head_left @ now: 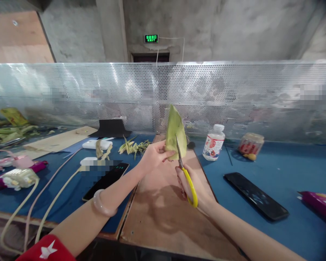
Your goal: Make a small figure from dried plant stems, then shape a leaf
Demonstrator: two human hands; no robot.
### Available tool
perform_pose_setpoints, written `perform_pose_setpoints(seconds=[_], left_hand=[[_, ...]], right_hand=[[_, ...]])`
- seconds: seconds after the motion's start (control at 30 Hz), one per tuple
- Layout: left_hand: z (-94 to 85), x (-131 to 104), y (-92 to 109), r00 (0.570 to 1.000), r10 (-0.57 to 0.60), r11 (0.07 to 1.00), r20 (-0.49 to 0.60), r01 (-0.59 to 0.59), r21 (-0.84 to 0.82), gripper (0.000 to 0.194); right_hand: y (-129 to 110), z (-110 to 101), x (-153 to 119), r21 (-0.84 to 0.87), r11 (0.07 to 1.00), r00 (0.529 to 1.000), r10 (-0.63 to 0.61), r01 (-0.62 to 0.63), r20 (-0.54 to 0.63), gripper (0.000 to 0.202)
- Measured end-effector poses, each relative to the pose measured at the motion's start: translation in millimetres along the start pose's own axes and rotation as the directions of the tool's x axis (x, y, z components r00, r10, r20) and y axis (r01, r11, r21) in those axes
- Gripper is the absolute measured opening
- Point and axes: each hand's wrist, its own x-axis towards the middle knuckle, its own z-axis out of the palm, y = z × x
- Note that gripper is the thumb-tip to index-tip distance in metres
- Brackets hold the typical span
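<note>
A pale green pointed leaf [174,127] stands upright near the middle of the view. My left hand [157,156] pinches its lower left edge between thumb and fingers. In my right hand [188,183] is a pair of scissors with yellow handles [191,188], its fingers wrapped round them. The metal blades point upward and lie against the lower part of the leaf. Below both hands is a bare wooden board [163,217] set between blue table surfaces.
Left lie a phone [105,181], white devices with cables [97,145], leaf scraps [134,146] and a black sheet [111,128]. Right are a white-capped bottle [214,143], a jar [251,145], a phone [255,195] and a purple packet [319,204]. A perforated metal panel [97,87] stands behind.
</note>
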Motion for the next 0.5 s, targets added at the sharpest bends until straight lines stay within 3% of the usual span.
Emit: perform_pose_setpoints(seconds=[0.5], left_hand=[[4.7, -3.7, 4.9, 0.998, -0.053, 0.998, 0.046, 0.052, 0.027, 0.026]], right_hand=[[4.9, -0.3, 6.5, 0.062, 0.998, 1.0, 0.018, -0.018, 0.0, 0.036]])
